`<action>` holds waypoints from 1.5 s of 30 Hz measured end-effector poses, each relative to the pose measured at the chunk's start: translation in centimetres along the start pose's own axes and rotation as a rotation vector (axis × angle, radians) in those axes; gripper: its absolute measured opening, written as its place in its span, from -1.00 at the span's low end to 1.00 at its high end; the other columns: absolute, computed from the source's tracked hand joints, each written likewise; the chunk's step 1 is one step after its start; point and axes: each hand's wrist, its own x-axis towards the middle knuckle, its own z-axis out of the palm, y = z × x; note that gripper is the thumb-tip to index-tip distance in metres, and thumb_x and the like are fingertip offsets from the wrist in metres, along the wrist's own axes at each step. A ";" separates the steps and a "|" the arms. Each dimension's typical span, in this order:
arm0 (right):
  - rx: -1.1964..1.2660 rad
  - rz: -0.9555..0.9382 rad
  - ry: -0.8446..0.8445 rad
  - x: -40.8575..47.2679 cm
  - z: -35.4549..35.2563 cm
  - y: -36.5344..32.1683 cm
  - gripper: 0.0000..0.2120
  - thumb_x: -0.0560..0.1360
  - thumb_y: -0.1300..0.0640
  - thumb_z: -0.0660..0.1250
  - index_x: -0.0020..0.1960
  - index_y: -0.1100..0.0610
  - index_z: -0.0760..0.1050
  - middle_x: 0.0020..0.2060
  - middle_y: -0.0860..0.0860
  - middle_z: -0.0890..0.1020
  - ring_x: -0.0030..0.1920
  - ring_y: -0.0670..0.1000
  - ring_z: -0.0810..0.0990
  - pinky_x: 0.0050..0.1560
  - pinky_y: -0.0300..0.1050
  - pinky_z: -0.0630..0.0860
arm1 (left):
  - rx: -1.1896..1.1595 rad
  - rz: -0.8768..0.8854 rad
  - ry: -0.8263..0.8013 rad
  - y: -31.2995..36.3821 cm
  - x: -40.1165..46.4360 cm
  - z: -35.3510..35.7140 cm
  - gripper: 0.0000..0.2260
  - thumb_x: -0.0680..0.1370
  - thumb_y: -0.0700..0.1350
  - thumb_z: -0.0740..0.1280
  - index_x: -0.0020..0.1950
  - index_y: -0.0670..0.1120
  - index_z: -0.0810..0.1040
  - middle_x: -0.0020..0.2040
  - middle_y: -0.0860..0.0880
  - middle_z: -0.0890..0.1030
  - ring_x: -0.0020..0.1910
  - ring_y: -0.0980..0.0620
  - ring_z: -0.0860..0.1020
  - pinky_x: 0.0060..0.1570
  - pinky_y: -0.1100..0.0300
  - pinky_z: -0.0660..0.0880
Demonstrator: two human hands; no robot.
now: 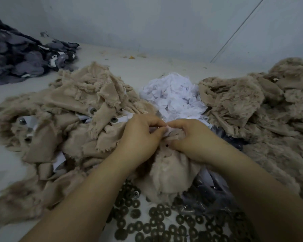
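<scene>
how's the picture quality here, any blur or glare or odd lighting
Head view: dim, flat bluish light, no glare, soft shadows only; the left hand and right hand pinching a white scrap are fairly sharp; the dark washers and grey fabric pile near the edges look smeared and soft.

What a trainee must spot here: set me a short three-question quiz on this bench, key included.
1. True or false: the left hand and the right hand both pinch the top of one beige fur piece.
2. What lies just behind the hands? A) a heap of white scraps B) a pair of scissors C) a red box
3. Fill the gap: the dark rings lie ____ to the person than the fur piece.
Key: 1 true; 2 A; 3 nearer.
</scene>
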 end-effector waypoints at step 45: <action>-0.118 -0.104 0.260 -2.8 1.6 2.0 -0.42 0.46 0.10 0.50 0.36 -0.31 0.39 0.17 -0.09 0.64 0.00 -0.12 0.61 -0.13 -0.57 0.41 | -0.586 -0.119 0.072 -1.6 -2.3 0.1 -0.92 0.54 -0.24 0.40 -0.13 -0.14 0.67 -0.33 -0.10 0.65 -0.42 0.01 0.54 -0.32 0.09 0.54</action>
